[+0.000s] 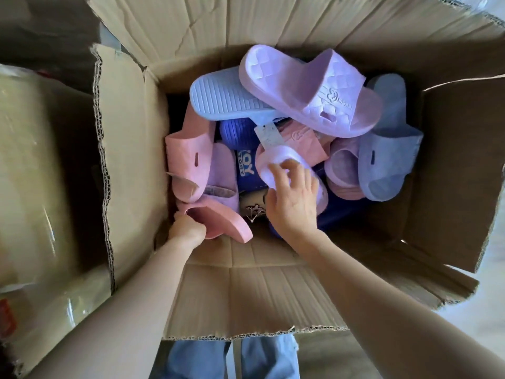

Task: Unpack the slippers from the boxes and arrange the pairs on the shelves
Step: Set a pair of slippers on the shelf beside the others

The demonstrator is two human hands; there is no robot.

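I look down into an open cardboard box (131,160) full of several loose slippers. My left hand (185,228) grips the edge of a pink slipper (224,217) at the box's near left. My right hand (295,198) holds a pale lilac slipper (273,165) with a paper tag in the middle of the pile. A large lilac slipper (308,88) lies on top at the back, over a light blue one (226,97) turned sole up. Another pink slipper (188,157) stands at the left, a grey-blue one (385,151) at the right.
The box flaps stand open on all sides, the near flap (246,296) hanging toward my legs. A plastic-wrapped carton (35,187) sits to the left of the box. Pale floor (486,310) shows at the right.
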